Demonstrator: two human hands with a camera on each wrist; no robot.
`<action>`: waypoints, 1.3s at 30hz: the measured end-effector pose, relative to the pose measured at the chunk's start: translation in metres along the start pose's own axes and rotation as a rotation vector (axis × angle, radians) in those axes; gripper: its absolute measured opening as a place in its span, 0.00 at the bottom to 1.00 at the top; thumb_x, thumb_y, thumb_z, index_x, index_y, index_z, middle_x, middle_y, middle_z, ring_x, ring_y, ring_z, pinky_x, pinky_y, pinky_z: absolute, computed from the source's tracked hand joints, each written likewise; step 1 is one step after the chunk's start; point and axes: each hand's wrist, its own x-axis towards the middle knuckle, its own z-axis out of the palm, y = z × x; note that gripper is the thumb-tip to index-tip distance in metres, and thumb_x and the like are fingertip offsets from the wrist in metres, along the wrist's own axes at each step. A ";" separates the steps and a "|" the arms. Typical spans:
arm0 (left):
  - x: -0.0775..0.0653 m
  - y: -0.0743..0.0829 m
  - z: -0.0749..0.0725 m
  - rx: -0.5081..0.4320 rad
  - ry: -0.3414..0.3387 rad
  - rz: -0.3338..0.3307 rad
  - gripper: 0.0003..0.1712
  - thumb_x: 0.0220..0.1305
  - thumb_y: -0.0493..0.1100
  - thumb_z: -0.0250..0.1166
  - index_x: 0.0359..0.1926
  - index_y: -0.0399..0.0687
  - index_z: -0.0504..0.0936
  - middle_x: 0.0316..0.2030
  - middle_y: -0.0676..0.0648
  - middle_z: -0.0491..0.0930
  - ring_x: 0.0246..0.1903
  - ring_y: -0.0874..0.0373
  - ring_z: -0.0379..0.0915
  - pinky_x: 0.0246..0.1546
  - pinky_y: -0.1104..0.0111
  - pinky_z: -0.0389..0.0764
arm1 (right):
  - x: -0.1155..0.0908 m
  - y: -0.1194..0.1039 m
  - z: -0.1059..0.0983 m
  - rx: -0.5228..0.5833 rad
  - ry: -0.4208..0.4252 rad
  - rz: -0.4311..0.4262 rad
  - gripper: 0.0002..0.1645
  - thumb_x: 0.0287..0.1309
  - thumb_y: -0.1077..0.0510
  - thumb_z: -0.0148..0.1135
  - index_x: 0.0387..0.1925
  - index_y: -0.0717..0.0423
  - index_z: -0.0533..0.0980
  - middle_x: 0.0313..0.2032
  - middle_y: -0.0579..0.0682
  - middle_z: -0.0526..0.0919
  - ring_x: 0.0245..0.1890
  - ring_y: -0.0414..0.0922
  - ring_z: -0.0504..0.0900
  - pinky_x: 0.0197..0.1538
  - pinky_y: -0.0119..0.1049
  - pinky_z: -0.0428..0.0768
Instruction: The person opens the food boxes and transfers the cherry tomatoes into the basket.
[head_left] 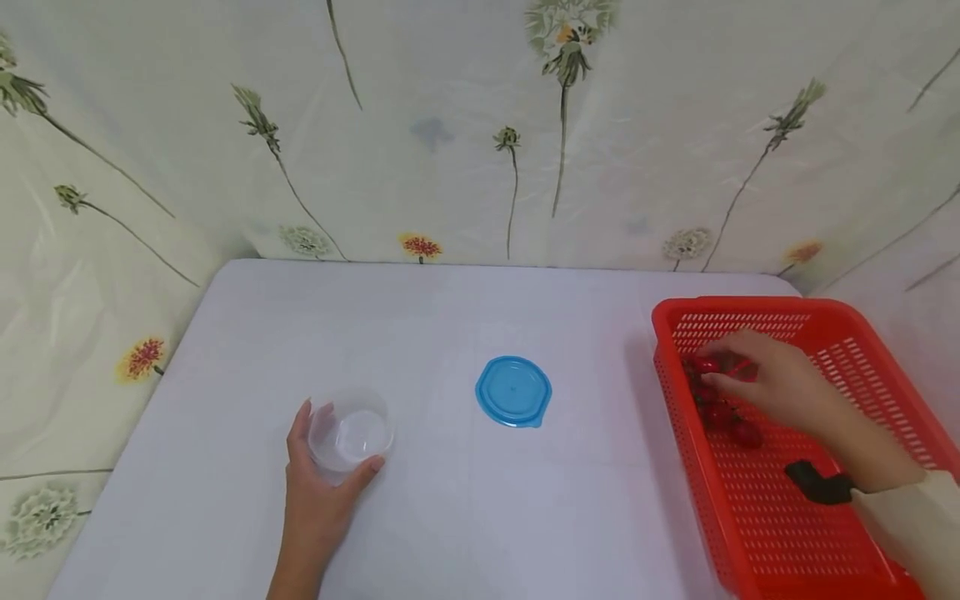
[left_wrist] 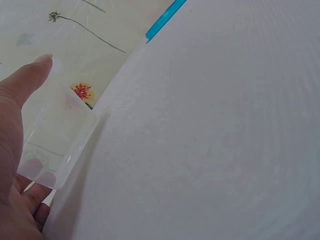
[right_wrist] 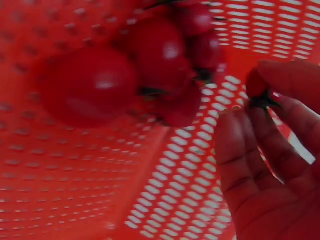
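Observation:
On the left of the table, a clear plastic cup [head_left: 363, 435] is gripped by my left hand [head_left: 318, 492], thumb on its near side and fingers round its left. Its walls show through as see-through in the left wrist view. My right hand [head_left: 783, 387] is inside the red basket [head_left: 738, 533]. In the right wrist view its thumb and fingers pinch a small cherry tomato [right_wrist: 257, 84] with a green stem. Several more cherry tomatoes [right_wrist: 157, 55] lie against the basket wall beside that hand. A blue lid [head_left: 513, 390] lies flat at mid-table, touched by neither hand.
The white-covered table [head_left: 585, 500] runs back to a floral curtain [head_left: 450, 125]. Tall slotted walls ring the basket at the table's right side. A dark strap [head_left: 821, 483] sits at my right wrist.

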 end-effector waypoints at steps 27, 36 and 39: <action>0.003 0.003 -0.006 -0.024 -0.026 -0.032 0.73 0.46 0.53 0.88 0.83 0.72 0.46 0.76 0.60 0.63 0.77 0.55 0.50 0.74 0.47 0.55 | -0.022 -0.025 -0.014 -0.079 0.022 0.031 0.27 0.57 0.56 0.79 0.57 0.58 0.79 0.50 0.59 0.84 0.51 0.60 0.80 0.45 0.65 0.84; 0.003 0.005 -0.015 -0.011 -0.035 -0.056 0.78 0.44 0.53 0.88 0.83 0.74 0.41 0.80 0.56 0.57 0.79 0.52 0.47 0.76 0.45 0.51 | -0.045 -0.098 -0.029 -0.057 0.049 -0.003 0.39 0.53 0.50 0.82 0.65 0.54 0.77 0.62 0.60 0.78 0.61 0.64 0.74 0.49 0.71 0.81; 0.002 0.005 -0.017 -0.008 -0.033 -0.050 0.80 0.44 0.53 0.89 0.84 0.74 0.39 0.81 0.55 0.53 0.79 0.53 0.46 0.77 0.47 0.50 | -0.056 -0.122 -0.024 -0.065 0.021 -0.022 0.44 0.53 0.47 0.82 0.69 0.52 0.74 0.68 0.58 0.74 0.64 0.62 0.71 0.49 0.67 0.83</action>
